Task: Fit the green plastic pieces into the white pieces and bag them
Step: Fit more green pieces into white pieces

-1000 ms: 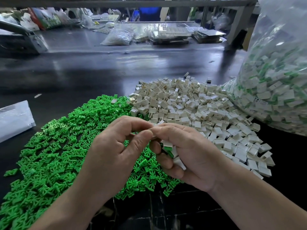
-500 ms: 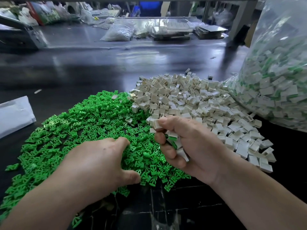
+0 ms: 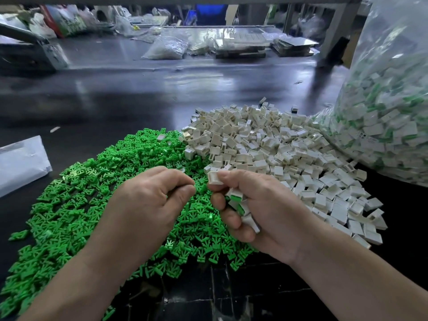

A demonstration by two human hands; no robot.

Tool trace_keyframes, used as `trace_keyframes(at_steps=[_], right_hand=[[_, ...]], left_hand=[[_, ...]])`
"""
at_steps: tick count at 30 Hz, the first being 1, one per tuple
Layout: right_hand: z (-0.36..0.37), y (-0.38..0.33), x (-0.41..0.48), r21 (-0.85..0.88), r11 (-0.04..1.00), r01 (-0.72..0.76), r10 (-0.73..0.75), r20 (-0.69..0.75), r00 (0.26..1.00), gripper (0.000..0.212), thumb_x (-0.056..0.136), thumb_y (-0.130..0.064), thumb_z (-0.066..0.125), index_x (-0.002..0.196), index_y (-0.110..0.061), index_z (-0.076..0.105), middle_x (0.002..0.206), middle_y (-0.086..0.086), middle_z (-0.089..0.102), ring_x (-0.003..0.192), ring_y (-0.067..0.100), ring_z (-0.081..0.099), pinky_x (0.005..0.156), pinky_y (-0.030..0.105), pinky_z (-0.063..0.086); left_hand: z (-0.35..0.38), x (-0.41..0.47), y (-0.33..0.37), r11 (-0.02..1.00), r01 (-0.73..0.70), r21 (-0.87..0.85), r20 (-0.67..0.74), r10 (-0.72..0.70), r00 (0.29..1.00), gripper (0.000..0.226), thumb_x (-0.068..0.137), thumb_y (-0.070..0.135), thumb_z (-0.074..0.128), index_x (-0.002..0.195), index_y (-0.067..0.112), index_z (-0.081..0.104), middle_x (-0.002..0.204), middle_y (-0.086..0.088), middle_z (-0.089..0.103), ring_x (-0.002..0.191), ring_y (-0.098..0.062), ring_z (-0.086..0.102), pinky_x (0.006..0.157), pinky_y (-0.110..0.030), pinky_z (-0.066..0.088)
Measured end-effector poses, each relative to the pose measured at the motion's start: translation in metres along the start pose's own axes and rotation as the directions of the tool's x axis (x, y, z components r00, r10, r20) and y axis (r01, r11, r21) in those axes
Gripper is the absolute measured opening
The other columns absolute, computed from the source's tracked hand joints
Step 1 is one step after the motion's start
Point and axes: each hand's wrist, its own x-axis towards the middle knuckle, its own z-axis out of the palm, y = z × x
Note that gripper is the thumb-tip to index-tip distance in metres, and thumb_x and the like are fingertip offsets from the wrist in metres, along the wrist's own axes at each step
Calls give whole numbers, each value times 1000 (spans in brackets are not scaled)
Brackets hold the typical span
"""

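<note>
Two hands hover above the green pieces (image 3: 92, 205): the right hand (image 3: 261, 214) pinches a white piece (image 3: 214, 177) between thumb and forefinger and clutches fitted pieces (image 3: 238, 201) under its other fingers, the left hand (image 3: 148, 202) has its curled fingertips just beside it, whether holding anything impossible to tell, the white pile (image 3: 278, 147) lies beyond the right fingers, and the bag (image 3: 389, 107) stands farther right.

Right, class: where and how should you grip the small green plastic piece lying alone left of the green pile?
Pinch the small green plastic piece by its side edges, from above: it lies flat on the dark table, apart from the green pile, so only edges offer a grip.
</note>
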Motion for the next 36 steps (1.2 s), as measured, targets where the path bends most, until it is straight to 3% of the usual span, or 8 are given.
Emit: trace_keyframes(at_steps=[2,4,7,11,17,21,27,36], right_hand=[[0,-1,-1,12,1000,-10,10,4,1000,21,95,-28,60,80,-18,71,73,4,60,47,10,48,33,18,33],[1,-2,-1,20,1000,-15,15,4,1000,22,97,-26,58,80,-18,70,73,4,59,47,10,47,33,18,32],[2,-2,-2,21,1000,-11,11,-6,1000,21,98,-25,58,82,-16,68,73,4,58,47,10,46,33,18,31],[3,-3,-3,29,1000,-3,3,-15,1000,19,99,-25,58,85,-15,66,72,4,57,46,10,46,33,18,30],[2,-3,-3,85,996,-17,18,-2,1000,18,97,-26,60,86,-15,69,71,3,57,46,10,46,33,17,31],[2,-2,-3,112,994,-11,9,18,1000,23,97,-27,59,81,-17,72,71,4,58,46,11,47,33,18,32],[3,-1,-4,52,999,4,-6,35,999,18,98,-29,59,87,-17,68,73,4,57,47,12,46,35,18,32],[4,-1,-6,-106,986,129,-125,47,991,23,103,-25,53,85,-19,66,71,3,57,44,12,46,35,17,33]], left_hand=[[1,-1,4,976,80,-202,-3,-82,997,12,82,47,62,87,40,70,78,13,69,68,-9,63,55,-15,47],[1,-1,6,898,157,-412,61,-145,988,14,79,46,62,90,40,70,77,3,71,65,-18,64,53,-26,52],[1,0,10,766,212,-606,166,-138,976,21,79,33,64,97,39,71,79,0,69,72,-16,67,61,-22,55],[1,0,14,702,224,-676,210,-107,972,23,79,25,66,98,32,74,77,-2,69,73,-16,69,59,-23,56],[2,0,15,543,291,-787,215,-200,956,10,80,24,74,89,22,73,85,-15,74,76,-26,72,55,-26,55],[5,1,14,450,325,-832,239,-238,941,11,78,22,75,89,19,74,82,-14,72,69,-22,69,52,-26,53],[4,0,15,456,316,-832,269,-166,949,35,69,29,82,102,20,75,76,-7,65,66,-17,62,54,-25,51],[4,-1,16,548,246,-800,160,-200,967,17,73,27,78,88,18,75,73,-8,68,64,-20,64,52,-24,51]])
